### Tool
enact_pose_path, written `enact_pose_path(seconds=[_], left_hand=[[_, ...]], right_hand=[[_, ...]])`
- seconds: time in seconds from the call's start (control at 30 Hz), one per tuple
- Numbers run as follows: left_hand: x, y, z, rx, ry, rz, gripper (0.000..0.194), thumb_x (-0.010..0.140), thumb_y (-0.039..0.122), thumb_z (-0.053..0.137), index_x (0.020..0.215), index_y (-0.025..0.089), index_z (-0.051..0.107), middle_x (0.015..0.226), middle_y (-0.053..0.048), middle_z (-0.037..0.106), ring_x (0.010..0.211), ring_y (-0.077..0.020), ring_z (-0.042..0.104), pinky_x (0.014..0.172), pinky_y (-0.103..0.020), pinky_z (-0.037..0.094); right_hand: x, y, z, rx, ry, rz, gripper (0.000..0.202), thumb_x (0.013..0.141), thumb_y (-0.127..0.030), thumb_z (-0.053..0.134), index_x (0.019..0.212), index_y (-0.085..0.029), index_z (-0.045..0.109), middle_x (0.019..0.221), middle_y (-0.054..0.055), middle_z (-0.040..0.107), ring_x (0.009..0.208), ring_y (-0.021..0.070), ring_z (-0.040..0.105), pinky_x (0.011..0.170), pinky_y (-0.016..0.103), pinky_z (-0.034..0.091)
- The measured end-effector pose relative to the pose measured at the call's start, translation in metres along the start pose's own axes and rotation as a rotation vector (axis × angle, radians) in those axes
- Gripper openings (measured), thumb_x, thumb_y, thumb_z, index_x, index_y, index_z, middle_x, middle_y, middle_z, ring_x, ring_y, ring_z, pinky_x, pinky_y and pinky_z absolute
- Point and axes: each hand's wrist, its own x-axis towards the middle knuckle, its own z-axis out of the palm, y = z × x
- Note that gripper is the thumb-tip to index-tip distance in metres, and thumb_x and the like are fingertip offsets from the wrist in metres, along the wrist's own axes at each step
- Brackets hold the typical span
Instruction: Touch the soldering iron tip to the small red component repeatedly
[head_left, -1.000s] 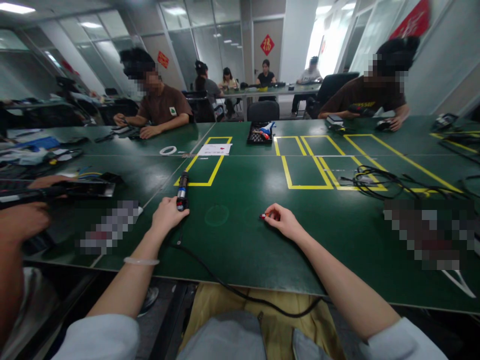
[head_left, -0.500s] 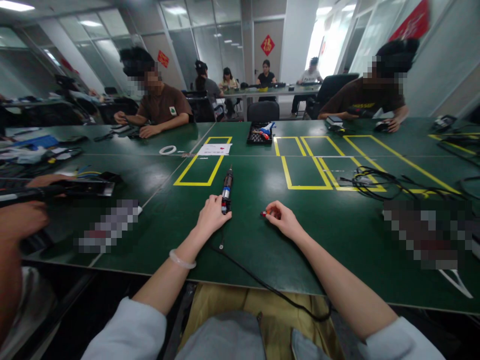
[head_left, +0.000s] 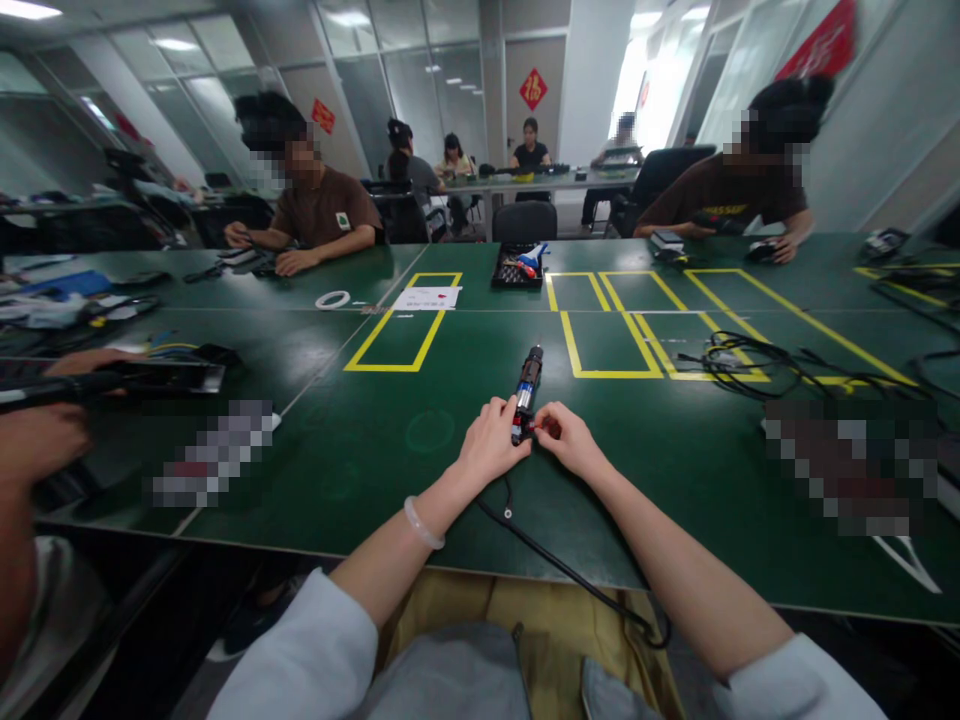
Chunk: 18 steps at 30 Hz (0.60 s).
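Note:
My left hand (head_left: 491,440) is wrapped round the rear part of a dark pen-shaped tool (head_left: 529,375) with a silver and blue band, its tip pointing away from me. A black cable (head_left: 559,555) trails from the tool's end toward the table edge. Just right of the tool, my right hand (head_left: 570,437) pinches a small red piece (head_left: 534,427) against the tool's rear end; its shape is mostly hidden by the fingers. Both hands rest low over the green table (head_left: 420,480).
Yellow tape outlines (head_left: 615,375) mark the table ahead. A black tray (head_left: 517,268) of small parts and a white paper (head_left: 426,298) lie farther back. Coiled black cables (head_left: 739,360) sit right. A co-worker's arm (head_left: 37,440) reaches in at left; two people sit opposite.
My left hand has moved right with the tool and its cable, and the tool now meets the red piece in my right hand. My right hand has barely moved.

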Motion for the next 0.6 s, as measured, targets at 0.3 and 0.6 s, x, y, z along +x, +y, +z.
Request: enact_pose_path(seconds=[0.3, 0.6], left_hand=[[-0.001, 0.007, 0.003, 0.018, 0.025, 0.020, 0.066, 0.080, 0.044, 0.053, 0.138, 0.020, 0.030, 0.121, -0.011, 0.046, 0.105, -0.0241, 0.049, 0.082, -0.032, 0.045], [0.007, 0.015, 0.006, 0.127, 0.051, -0.045, 0.064, 0.085, 0.051, 0.047, 0.140, 0.021, 0.031, 0.114, -0.012, 0.048, 0.099, -0.0249, 0.051, 0.076, -0.033, 0.043]], right_hand=[[-0.001, 0.001, -0.004, -0.007, -0.016, 0.042, 0.006, 0.083, -0.020, 0.057, 0.080, -0.018, 0.061, 0.080, 0.000, 0.051, 0.066, 0.0117, 0.050, 0.066, 0.025, 0.041], [-0.002, -0.003, -0.005, 0.026, -0.009, 0.004, 0.013, 0.087, -0.025, 0.053, 0.084, -0.019, 0.064, 0.079, 0.001, 0.053, 0.068, 0.0127, 0.050, 0.066, 0.026, 0.040]])
